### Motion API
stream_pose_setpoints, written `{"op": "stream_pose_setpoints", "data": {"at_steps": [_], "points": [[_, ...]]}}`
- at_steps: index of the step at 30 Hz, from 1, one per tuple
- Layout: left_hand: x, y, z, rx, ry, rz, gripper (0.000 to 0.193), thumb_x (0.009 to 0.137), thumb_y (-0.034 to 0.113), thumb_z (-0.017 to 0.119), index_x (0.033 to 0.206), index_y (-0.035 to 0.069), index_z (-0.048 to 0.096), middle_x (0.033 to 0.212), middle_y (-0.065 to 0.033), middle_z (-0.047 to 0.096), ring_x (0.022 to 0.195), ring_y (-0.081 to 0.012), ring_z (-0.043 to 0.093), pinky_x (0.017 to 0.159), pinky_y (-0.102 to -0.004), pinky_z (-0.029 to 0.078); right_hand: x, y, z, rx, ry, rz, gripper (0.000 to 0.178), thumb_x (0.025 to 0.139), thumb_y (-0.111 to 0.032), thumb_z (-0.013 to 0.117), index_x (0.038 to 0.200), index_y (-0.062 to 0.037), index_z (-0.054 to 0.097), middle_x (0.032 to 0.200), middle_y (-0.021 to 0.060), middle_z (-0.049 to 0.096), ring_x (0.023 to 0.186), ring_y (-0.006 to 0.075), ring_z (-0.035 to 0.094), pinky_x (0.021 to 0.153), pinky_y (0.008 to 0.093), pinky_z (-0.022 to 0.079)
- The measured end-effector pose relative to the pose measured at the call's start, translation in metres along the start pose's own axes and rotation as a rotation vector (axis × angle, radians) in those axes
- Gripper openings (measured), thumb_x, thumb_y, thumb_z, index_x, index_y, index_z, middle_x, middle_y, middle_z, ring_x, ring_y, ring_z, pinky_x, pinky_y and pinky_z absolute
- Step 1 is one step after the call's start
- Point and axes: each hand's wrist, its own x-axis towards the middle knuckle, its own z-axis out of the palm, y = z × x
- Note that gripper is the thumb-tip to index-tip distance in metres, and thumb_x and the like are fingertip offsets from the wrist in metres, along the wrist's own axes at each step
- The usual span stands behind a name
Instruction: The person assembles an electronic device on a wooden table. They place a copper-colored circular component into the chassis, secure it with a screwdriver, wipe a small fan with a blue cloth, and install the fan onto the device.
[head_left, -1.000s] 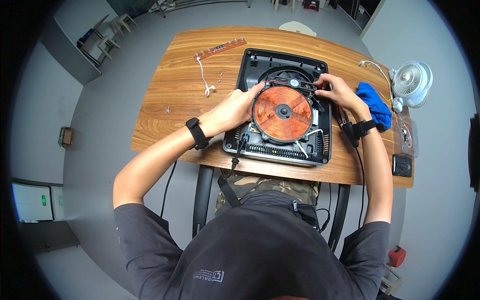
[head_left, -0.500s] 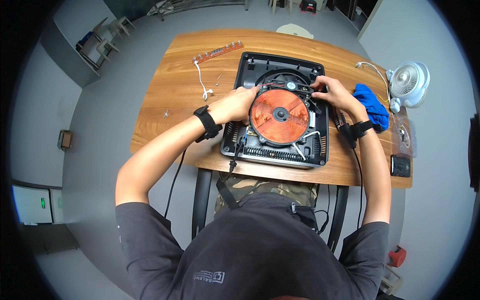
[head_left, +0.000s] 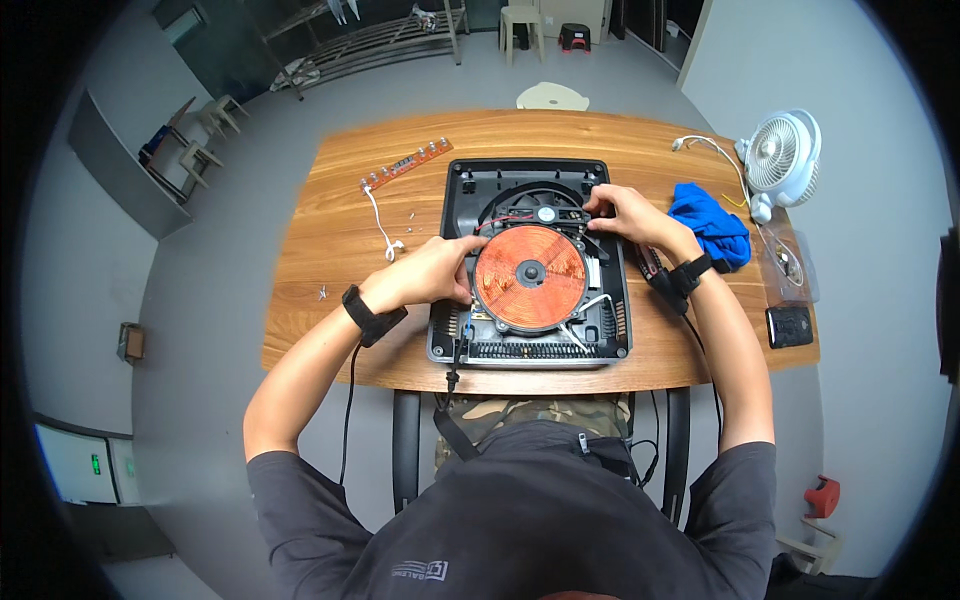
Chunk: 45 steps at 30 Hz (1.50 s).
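Note:
An opened induction cooker with a black housing [head_left: 440, 337] lies on the table in front of me. Inside it sits a round copper coil [head_left: 515, 300] with a dark centre. Just behind the coil is a black cooling fan [head_left: 546, 214] with a pale round hub and a red wire. My left hand [head_left: 432, 272] grips the coil's left rim, its thumb and forefinger bent around the edge. At the fan's right end, my right hand [head_left: 625, 212] pinches the frame between curled fingers. Those fingertips partly hide the spot they touch.
A button circuit board [head_left: 405, 165] with a white cable lies at the back left, near small screws [head_left: 323, 293]. To the right are a blue cloth [head_left: 712, 225], a white desk fan [head_left: 783, 155], a clear plastic tray [head_left: 800, 262] and a black wallet-like item [head_left: 789, 327].
My view has tilted up, so the table sits lower in the picture. The left forefinger has drawn back from the fan's edge to the coil's rim. The right hand stays at the fan's right end.

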Motion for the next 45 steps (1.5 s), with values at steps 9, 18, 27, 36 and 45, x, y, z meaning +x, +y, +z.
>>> {"op": "stream_pose_setpoints", "data": {"at_steps": [9,18,27,36,45], "points": [[-0.018,-0.049,-0.049,0.257,0.214,-0.058,0.019,0.083,0.004,0.071,0.102,0.002,0.075,0.087,-0.0171,0.075,0.083,-0.0304,0.075,0.078,-0.0396,0.059,-0.001,-0.017,-0.008,-0.067,-0.067,0.054,0.031,0.085,-0.012,0.081,0.11,-0.0001,0.067,0.1,0.0169,0.074,0.096,0.031,0.071,0.087,0.0405,0.056],[-0.015,-0.112,-0.055,0.389,0.307,-0.172,0.01,0.083,0.004,0.071,0.093,0.001,0.074,0.089,-0.0188,0.075,0.086,-0.0344,0.073,0.079,-0.0415,0.058,-0.01,-0.03,-0.015,-0.173,-0.085,0.006,0.039,0.089,-0.013,0.076,0.126,-0.0024,0.067,0.123,0.0172,0.07,0.115,0.0317,0.067,0.098,0.042,0.054],[-0.012,-0.104,-0.031,0.46,0.305,-0.031,0.014,0.078,0.001,0.072,0.092,0.002,0.071,0.102,-0.0175,0.068,0.096,-0.0377,0.068,0.082,-0.0468,0.057,-0.05,-0.032,-0.027,-0.198,0.149,0.1,0.031,0.092,-0.011,0.073,0.12,-0.0016,0.066,0.114,0.0148,0.065,0.106,0.0303,0.068,0.087,0.0375,0.057],[-0.003,-0.114,-0.019,0.488,0.296,-0.03,0.009,0.078,0.002,0.075,0.086,0.003,0.071,0.093,-0.0178,0.072,0.091,-0.0382,0.07,0.078,-0.0471,0.057,-0.106,-0.009,-0.03,-0.341,0.036,0.277,0.035,0.098,-0.031,0.07,0.109,0.0022,0.066,0.105,0.0205,0.065,0.103,0.0368,0.064,0.09,0.0421,0.053],[0.005,-0.11,-0.014,0.562,0.298,-0.04,0.005,0.082,0.007,0.074,0.085,0.005,0.071,0.084,-0.0174,0.072,0.084,-0.0387,0.07,0.075,-0.048,0.057,-0.104,-0.027,-0.018,-0.322,-0.03,0.329,0.055,0.098,-0.047,0.065,0.112,0.006,0.061,0.111,0.0286,0.065,0.103,0.0455,0.064,0.089,0.0479,0.052]]}}
